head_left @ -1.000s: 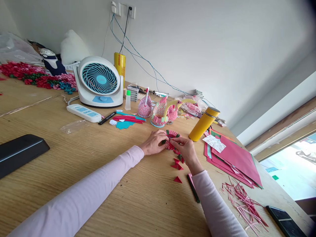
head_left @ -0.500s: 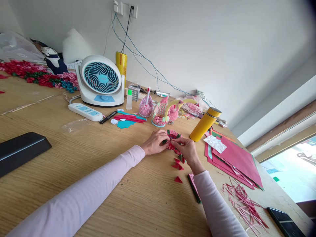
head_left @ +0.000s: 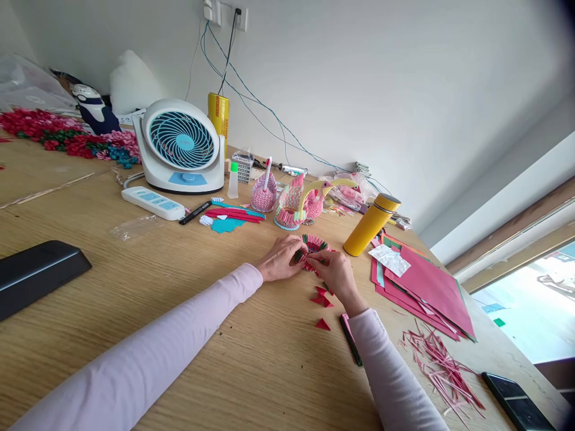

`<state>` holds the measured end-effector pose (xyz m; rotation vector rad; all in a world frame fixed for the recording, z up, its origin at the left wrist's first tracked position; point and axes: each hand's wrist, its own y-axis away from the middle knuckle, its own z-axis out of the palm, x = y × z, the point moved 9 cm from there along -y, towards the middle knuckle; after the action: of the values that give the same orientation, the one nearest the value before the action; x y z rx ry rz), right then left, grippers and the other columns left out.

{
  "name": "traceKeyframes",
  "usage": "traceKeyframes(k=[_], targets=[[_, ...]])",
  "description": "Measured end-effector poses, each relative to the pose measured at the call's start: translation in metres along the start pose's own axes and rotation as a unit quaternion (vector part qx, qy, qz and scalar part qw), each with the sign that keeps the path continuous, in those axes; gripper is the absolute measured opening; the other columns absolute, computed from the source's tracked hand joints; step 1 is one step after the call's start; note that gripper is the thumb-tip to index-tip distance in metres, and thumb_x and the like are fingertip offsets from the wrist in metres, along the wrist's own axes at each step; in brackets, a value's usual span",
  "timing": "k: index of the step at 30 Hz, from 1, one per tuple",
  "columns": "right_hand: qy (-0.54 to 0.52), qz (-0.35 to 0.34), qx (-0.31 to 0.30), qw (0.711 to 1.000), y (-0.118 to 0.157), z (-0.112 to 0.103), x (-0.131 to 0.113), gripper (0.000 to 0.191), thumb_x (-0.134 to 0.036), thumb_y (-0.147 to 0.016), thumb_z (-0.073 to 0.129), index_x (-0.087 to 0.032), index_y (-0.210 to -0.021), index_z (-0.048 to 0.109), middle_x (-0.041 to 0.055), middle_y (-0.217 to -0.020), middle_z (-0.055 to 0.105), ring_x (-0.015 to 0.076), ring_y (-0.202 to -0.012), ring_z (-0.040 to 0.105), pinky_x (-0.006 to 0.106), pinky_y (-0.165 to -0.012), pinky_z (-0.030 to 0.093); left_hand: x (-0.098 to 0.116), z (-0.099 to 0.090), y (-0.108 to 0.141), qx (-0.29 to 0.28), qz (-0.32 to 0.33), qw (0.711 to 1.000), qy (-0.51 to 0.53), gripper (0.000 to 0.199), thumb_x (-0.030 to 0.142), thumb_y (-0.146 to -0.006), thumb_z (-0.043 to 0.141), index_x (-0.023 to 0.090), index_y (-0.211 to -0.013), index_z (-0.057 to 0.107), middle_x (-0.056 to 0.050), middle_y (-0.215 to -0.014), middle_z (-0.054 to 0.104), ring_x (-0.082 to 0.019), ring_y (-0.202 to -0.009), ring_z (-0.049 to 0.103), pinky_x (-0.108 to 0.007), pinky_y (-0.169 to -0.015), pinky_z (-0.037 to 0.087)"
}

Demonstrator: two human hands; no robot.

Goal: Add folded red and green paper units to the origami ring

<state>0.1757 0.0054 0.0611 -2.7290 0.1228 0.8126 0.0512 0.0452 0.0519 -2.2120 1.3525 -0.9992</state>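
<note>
My left hand (head_left: 283, 258) grips the left side of a round ring of folded paper pieces (head_left: 317, 242), red and pink with some green. Its fingers are closed on the rim. At the ring's near side, my right hand (head_left: 335, 270) pinches with thumb and forefinger; whatever lies between the tips is too small to make out. Several loose red folded paper triangles (head_left: 322, 324) lie on the wood just in front of the hands. Partly covered by my right forearm is a narrow stack of pink and green paper strips (head_left: 351, 338).
Behind the ring stand folded-paper swans (head_left: 290, 203) and a leaning yellow flask (head_left: 372, 225). A fan (head_left: 182, 146) and a power strip (head_left: 153, 202) are back left. Red paper sheets (head_left: 435, 287), thin paper scraps (head_left: 444, 371) and a phone (head_left: 516, 401) lie right.
My right fingertips have shifted slightly left along the ring's near side. My left hand keeps its hold. The whole view has moved a little.
</note>
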Motion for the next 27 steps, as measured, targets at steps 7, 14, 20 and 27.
traceKeyframes(k=[7,14,20,27], targets=[[0.117,-0.02,0.01,0.993,0.004,-0.01,-0.016,0.018,-0.041,-0.085,0.065,-0.032,-0.092,0.079,0.002,-0.068,0.072,0.0199,-0.069,0.066,0.026,-0.056,0.035,0.001,-0.001,0.0,-0.003,-0.002,1.0,0.002,0.02,0.024,-0.083,0.059,0.021,-0.102,0.055,-0.007,-0.108,0.064,-0.026,-0.115,0.055,-0.042,-0.098,0.043],[0.12,-0.016,-0.01,0.993,0.005,-0.006,-0.015,0.018,-0.04,-0.087,0.062,-0.032,-0.093,0.078,0.001,-0.062,0.069,0.0187,-0.066,0.065,0.026,-0.056,0.036,0.004,-0.002,-0.002,0.002,-0.007,1.0,0.009,0.019,0.024,-0.081,0.062,0.021,-0.099,0.057,-0.008,-0.107,0.064,-0.026,-0.113,0.056,-0.042,-0.098,0.045],[0.118,-0.008,-0.023,0.993,0.004,-0.002,-0.012,0.017,-0.036,-0.087,0.063,-0.03,-0.095,0.077,0.0014,-0.062,0.069,0.0192,-0.069,0.066,0.026,-0.058,0.036,0.005,-0.001,-0.002,0.001,-0.004,1.0,0.01,0.021,0.022,-0.08,0.063,0.021,-0.1,0.057,-0.008,-0.107,0.064,-0.026,-0.113,0.056,-0.043,-0.099,0.043],[0.113,-0.009,-0.034,0.993,0.004,0.0,-0.011,0.019,-0.037,-0.088,0.062,-0.029,-0.095,0.077,0.0018,-0.065,0.07,0.0189,-0.069,0.065,0.025,-0.058,0.037,0.004,0.001,-0.002,-0.003,-0.005,1.0,0.004,0.023,0.021,-0.079,0.063,0.021,-0.101,0.056,-0.008,-0.109,0.064,-0.027,-0.116,0.054,-0.043,-0.098,0.043]])
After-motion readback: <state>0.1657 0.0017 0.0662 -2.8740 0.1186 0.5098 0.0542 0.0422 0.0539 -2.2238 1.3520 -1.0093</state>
